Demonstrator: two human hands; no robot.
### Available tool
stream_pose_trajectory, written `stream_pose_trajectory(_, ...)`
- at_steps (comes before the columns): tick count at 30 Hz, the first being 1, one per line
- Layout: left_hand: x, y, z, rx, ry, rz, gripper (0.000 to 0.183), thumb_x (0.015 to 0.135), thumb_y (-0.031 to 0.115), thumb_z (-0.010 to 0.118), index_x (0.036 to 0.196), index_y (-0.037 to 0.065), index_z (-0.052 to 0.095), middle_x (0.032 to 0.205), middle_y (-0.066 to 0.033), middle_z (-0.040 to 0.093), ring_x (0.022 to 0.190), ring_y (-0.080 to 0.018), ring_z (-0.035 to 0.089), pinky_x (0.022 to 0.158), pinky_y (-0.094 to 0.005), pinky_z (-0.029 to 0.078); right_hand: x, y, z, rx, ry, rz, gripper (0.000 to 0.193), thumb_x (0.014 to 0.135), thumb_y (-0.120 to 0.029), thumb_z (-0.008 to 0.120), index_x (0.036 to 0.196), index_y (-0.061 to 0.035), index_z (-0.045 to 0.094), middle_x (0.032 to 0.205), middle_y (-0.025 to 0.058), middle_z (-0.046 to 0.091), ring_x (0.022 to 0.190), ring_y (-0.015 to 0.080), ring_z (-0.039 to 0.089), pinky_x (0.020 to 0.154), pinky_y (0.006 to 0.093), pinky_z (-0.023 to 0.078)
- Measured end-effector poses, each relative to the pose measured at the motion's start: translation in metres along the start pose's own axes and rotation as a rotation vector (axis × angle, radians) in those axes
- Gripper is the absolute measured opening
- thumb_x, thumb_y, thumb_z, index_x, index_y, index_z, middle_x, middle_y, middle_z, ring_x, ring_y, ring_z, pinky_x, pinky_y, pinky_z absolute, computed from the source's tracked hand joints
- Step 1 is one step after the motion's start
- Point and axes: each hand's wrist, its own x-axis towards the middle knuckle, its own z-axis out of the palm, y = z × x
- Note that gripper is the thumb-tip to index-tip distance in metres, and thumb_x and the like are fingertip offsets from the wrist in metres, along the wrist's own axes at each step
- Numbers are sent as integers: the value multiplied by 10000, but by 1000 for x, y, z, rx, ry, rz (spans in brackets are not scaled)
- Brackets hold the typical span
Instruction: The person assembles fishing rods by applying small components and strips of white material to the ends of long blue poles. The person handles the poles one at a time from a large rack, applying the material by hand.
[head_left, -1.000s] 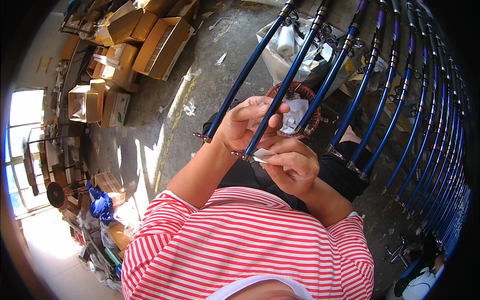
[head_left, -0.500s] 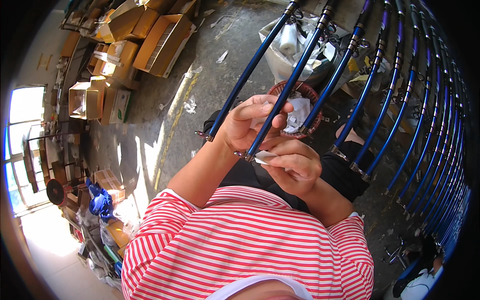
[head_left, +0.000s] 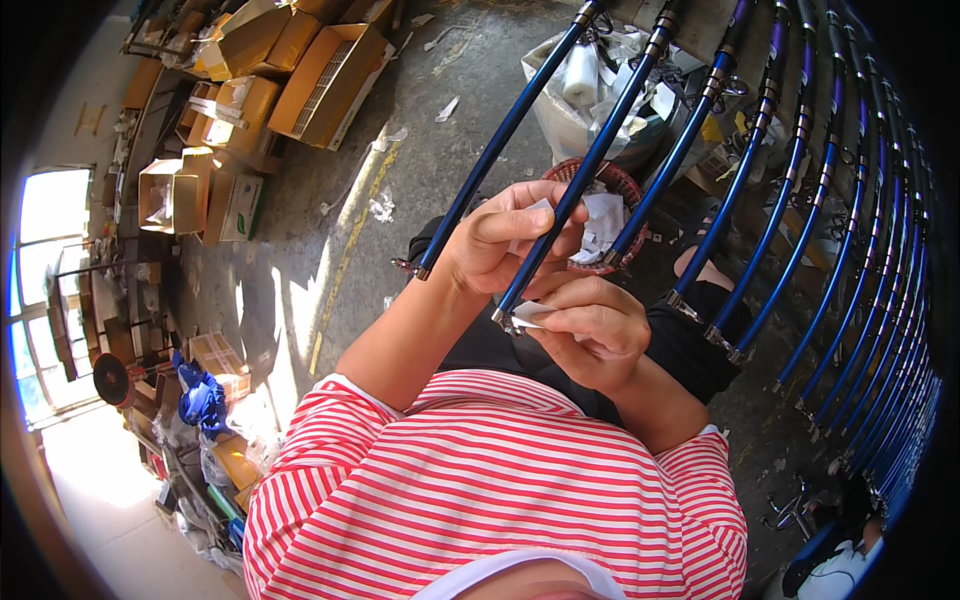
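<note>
Blue and glossy, a long rod (head_left: 600, 145) slants down between the person's two hands, its lower end, with a small metal fitting (head_left: 507, 322), just above the lap. The left hand (head_left: 505, 238) has its grip closed around the rod, fingers curled behind it and thumb on the near side; a small white slip (head_left: 541, 207) sticks out by that thumb. The right hand (head_left: 592, 325) is closed too, in a pinch — thumb and fingertips hold a piece of white paper (head_left: 530, 314) right beside the rod's lower end. Whether the paper is stuck to the rod is hard to tell.

Another rod (head_left: 510, 135) hangs to the left of the held one, passing near the left wrist, and a third (head_left: 677, 155) hangs to the right, in a long row that runs off toward the right edge. Beyond the hands, a red woven basket (head_left: 627, 182) holds crumpled white paper (head_left: 602, 222); behind it stands a clear plastic bag (head_left: 546, 108) with a white roll (head_left: 580, 78) inside. Open cardboard boxes (head_left: 300, 112) are stacked at the upper left — beside a grey floor (head_left: 430, 150) with a worn yellow line (head_left: 357, 240).
</note>
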Motion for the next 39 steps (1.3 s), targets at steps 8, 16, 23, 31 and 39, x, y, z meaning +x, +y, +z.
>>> stream_pose_trajectory(8, 0, 0, 0, 35, -6, -13, 336, 779, 183, 698, 1016, -29, 586, 695, -24, 468, 575, -86, 398, 481, -200, 347, 2, 3, -2, 40, -12, -7, 186, 697, 46, 717, 832, -8, 601, 792, 139, 622, 781, 277, 658, 689, 340, 539)
stream_pose_trajectory(16, 1, 0, -1, 72, 11, 4, 293, 753, 146, 708, 951, -50, 618, 625, -26, 501, 554, -86, 437, 450, -196, 346, 8, 2, -8, 33, -60, 9, 189, 681, 24, 733, 834, -26, 634, 826, 118, 650, 783, 243, 664, 665, 309, 532)
stream_pose_trajectory(23, 1, 0, 1, 105, 33, 31, 286, 731, 147, 728, 916, -40, 616, 715, -93, 600, 592, -133, 548, 500, -233, 442, 6, 5, -8, 35, -58, -7, 203, 674, 18, 740, 843, -35, 643, 843, 111, 657, 774, 234, 664, 639, 299, 525)
stream_pose_trajectory(31, 4, 5, 8, 246, 25, 6, 340, 718, 250, 748, 841, -21, 583, 679, -63, 550, 574, -114, 511, 494, -229, 403, 4, 3, -7, 25, -37, -2, 212, 669, 11, 752, 846, -39, 644, 830, 102, 654, 738, 218, 658, 618, 286, 518)
stream_pose_trajectory(39, 6, 5, 12, 283, 31, 14, 343, 708, 266, 761, 819, 6, 567, 686, -72, 554, 588, -121, 513, 503, -223, 401, 5, 2, -5, 40, -13, -18, 215, 679, 19, 743, 860, -30, 638, 842, 117, 656, 778, 230, 667, 645, 294, 533)
